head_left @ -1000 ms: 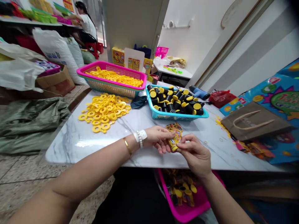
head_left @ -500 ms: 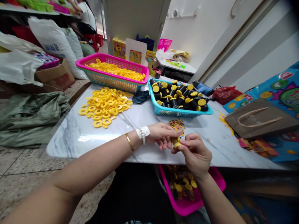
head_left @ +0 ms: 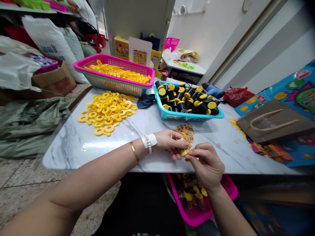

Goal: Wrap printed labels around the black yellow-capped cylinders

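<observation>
Marbled table [head_left: 73,154], hands [head_left: 208,164] pinching yellow piece [head_left: 183,152], more covered than earlier

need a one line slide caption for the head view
Left hand and right hand handle a small yellow printed piece before a blue basket of yellow-capped black cylinders.

On the table [head_left: 81,154], rings [head_left: 105,109] lie at the left. Behind them stands a basket [head_left: 108,82] with more rings; to its right, a second basket [head_left: 192,116] contains tubs [head_left: 182,106]. A cloth [head_left: 146,101] lies between these baskets. Labels [head_left: 187,128] are before the tubs. Below the table's front edge is a third basket [head_left: 194,220].
</observation>
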Demonstrator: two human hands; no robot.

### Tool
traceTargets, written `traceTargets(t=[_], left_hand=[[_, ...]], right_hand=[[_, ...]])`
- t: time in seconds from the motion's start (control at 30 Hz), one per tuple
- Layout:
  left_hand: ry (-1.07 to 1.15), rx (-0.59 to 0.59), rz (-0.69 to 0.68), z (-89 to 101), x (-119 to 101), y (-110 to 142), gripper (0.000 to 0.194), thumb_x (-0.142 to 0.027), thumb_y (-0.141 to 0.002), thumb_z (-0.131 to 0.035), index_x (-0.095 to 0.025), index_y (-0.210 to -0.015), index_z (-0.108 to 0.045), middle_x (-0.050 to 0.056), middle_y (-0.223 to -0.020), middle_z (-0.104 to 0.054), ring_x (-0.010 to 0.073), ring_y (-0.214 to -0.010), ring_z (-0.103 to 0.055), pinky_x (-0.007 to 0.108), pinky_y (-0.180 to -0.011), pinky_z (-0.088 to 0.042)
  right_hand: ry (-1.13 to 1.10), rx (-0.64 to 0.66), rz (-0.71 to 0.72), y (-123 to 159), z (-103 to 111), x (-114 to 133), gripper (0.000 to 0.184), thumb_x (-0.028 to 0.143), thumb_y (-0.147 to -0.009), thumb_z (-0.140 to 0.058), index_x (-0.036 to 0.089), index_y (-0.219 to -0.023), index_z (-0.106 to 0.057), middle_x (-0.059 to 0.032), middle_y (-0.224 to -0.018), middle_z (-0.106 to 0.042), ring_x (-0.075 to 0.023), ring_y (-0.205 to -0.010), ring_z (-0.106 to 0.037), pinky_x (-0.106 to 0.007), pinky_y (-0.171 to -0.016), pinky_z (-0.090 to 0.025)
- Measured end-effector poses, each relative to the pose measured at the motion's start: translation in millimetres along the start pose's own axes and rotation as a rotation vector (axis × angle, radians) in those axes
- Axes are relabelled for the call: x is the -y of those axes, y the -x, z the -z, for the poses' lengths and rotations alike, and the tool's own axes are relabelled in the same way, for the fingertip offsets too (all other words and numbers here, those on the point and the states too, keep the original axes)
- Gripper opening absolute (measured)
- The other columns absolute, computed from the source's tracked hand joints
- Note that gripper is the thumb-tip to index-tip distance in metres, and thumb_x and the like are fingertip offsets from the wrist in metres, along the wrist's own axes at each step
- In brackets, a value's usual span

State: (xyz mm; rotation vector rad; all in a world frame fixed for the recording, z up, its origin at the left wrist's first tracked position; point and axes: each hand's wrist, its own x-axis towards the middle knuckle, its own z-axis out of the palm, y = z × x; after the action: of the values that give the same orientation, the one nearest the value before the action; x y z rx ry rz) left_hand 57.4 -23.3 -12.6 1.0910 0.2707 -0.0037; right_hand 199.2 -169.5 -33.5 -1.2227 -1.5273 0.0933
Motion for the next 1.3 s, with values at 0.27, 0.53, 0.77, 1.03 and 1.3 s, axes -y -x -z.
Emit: traceTargets(t=[0.27, 0.53, 0.77, 1.03, 1.3], left_hand=[[-0.024, -0.001, 0.014, 1.6, 0, 0, 0.061, -0.062, -0.057, -0.086, -0.013, -0.085, -0.062, 0.007, -0.069, -0.071, 0.0138, -0.053, -0.066, 0.024, -0.054, -0.052], [-0.120, -0.107, -0.192, -2.2, 9, -9, 0.059, -0.062, -0.061, -0.083, -0.017, -0.087, -0.055, -0.001, -0.059, -0.066, 0.0096, -0.045, -0.059, 0.018, -0.043, -0.040], [-0.259, 0.100, -0.013, -8.4, 6, -1, 0.061, -0.072, -0.066, -0.075, -0.017, -0.089, -0.060, 0.003, -0.065, -0.069, 0.0107, -0.044, -0.058, 0.021, -0.042, -0.041], [-0.425, -0.500, -0.131, 3.8, -3, -6, 0.041, -0.057, -0.086, -0.063, -0.017, -0.075, -0.056, -0.001, -0.055, -0.064, 0.0068, -0.036, -0.048, 0.018, -0.039, -0.032], [-0.592, -0.754, -0.151, 19.2, -6, -4, 0.026, -0.035, -0.087, -0.065, -0.016, -0.068, -0.064, -0.003, -0.053, -0.062, 0.0059, -0.038, -0.045, 0.019, -0.044, -0.034]], right_hand=[[-0.053, -0.027, -0.162, 13, 0, -6, 0.030, 0.012, -0.083, -0.076, 0.027, -0.108, -0.069, -0.0029, -0.101, -0.060, -0.0157, -0.085, -0.064, -0.029, -0.068, -0.059], [0.187, -0.184, -0.183, 20, -15, 4, 0.032, 0.019, -0.083, -0.077, 0.024, -0.114, -0.074, -0.0058, -0.097, -0.073, -0.0189, -0.082, -0.071, -0.032, -0.073, -0.064], [-0.068, -0.033, -0.574, 18, 10, 22, 0.022, 0.034, -0.083, -0.074, 0.018, -0.099, -0.075, -0.0027, -0.073, -0.073, -0.0172, -0.061, -0.070, -0.027, -0.058, -0.059], [0.230, 0.477, -0.603, 61, 88, 17, 0.017, 0.028, -0.078, -0.078, 0.022, -0.093, -0.076, -0.0013, -0.074, -0.074, -0.0172, -0.063, -0.069, -0.024, -0.057, -0.054], [0.452, 0.218, -0.063, -41, 21, -40, 0.020, 0.027, -0.092, -0.064, 0.022, -0.104, -0.079, -0.0064, -0.089, -0.073, -0.0183, -0.076, -0.067, -0.030, -0.070, -0.053]])
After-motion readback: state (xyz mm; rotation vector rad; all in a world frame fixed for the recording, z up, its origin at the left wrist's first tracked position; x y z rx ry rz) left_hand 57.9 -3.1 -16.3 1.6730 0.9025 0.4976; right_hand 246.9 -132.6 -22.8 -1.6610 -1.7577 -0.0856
